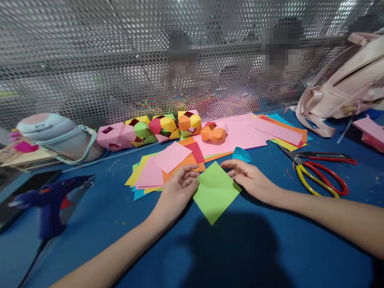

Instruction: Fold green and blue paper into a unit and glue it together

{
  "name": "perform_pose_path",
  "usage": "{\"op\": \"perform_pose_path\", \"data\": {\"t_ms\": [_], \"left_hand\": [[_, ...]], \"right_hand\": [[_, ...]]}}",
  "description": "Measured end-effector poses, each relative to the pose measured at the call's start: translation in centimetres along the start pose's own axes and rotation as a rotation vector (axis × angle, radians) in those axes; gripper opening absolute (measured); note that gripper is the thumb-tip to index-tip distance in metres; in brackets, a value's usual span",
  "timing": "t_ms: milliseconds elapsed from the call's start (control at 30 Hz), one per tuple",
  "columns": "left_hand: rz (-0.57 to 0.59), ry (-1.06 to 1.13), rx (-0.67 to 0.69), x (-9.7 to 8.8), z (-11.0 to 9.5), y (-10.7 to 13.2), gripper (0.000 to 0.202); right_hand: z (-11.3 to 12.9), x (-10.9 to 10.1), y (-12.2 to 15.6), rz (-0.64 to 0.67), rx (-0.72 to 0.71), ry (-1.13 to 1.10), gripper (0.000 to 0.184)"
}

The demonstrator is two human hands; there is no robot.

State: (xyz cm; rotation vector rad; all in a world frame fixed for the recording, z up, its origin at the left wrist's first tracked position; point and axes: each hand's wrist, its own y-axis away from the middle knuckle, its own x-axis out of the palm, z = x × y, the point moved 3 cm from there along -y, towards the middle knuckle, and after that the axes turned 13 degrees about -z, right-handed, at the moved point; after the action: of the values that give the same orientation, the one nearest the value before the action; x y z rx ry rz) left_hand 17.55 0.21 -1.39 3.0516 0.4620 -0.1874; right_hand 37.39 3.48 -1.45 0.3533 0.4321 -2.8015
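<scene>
A square of light green paper (214, 194), turned corner-up with a faint crease across it, is in front of me. My left hand (181, 184) pinches its left corner, thumb on top and fingers curled. Beside the paper's upper right edge, my right hand (247, 176) is loosely curved with its fingers apart; whether its thumb touches the right corner I cannot tell. Just behind that hand sits a small folded blue paper piece (241, 155). Left of my left hand lies a spread of coloured paper squares (153, 172), pink, orange, yellow and blue.
Folded paper balls (163, 127) line the mesh wall (120, 60), with an orange piece (213, 134) nearby. Pink sheets (240, 128) lie behind. Scissors (318, 176) and pliers (330, 156) are right, a backpack (345, 88) beyond. A blue glue gun (51, 204) and lidded container (63, 136) are left.
</scene>
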Motion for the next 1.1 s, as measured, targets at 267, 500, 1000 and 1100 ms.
{"op": "perform_pose_path", "data": {"t_ms": [267,500,1000,1100], "left_hand": [[0.04,-0.314,0.336,-0.1,0.2,0.9,0.031],[0.198,-0.632,0.623,-1.2,-0.1,0.9,0.033],[0.442,-0.643,0.815,-2.0,-0.7,0.4,0.026],[0.558,-0.649,0.873,-2.2,-0.8,0.1,0.026]], "right_hand": [[0.3,0.6,0.7,0.014,-0.088,0.239,0.054],[1.3,1.4,1.6,0.18,-0.547,0.535,0.041],[1.9,1.7,1.9,0.317,-0.728,0.708,0.029],[2.0,1.7,1.8,0.349,-0.821,0.713,0.025]]}}
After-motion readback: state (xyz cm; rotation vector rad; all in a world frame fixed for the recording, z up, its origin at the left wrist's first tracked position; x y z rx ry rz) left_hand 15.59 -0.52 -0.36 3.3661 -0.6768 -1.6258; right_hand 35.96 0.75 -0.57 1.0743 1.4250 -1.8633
